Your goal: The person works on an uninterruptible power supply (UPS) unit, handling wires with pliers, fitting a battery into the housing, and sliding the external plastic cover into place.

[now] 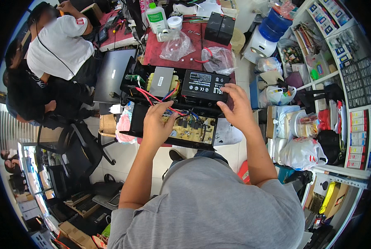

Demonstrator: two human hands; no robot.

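Note:
An opened black power-backup case stands in front of me at the table's near edge. Inside are a transformer with a grey label, a black rectangular battery and a tan circuit board. Red wires run from the transformer side across the board, among blue and black ones. My left hand is over the board's left part, thumb and fingers closed about the red wires. Spread fingers of my right hand touch the battery's right end, the thumb lower by the case edge.
On the red tabletop lie clear plastic bags, red-handled pliers, a green-capped bottle and two black batteries. A closed laptop sits left. Other people sit farther left. Crowded shelves stand right.

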